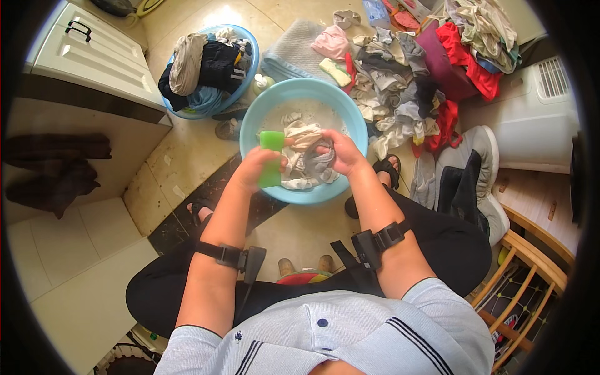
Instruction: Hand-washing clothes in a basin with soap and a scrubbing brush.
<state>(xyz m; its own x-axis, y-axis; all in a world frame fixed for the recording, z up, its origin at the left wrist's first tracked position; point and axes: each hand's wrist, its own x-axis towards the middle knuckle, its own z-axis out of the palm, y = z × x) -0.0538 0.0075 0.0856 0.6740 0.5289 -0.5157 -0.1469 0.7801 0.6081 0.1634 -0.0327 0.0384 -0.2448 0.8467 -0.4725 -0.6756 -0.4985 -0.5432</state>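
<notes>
A light-blue plastic basin [247, 125] stands on the floor before me, with sudsy water and several wet cloths [300, 154] in cream, white and grey. Above its left side my left hand [257, 166] grips a bright green bar [271, 176], which looks like laundry soap. My right hand [346, 152] holds a bunched grey cloth [319, 159] over the basin's right half. Part of this cloth hangs down among the others, and some of my fingers are hidden in its folds.
A second blue basin [255, 51] heaped with clothes stands at the upper left, near a pump bottle [262, 83]. Mixed laundry [389, 79] lies at the upper right, with a scrubbing brush [334, 71] beside it. A wooden rack [520, 281] stands at the lower right.
</notes>
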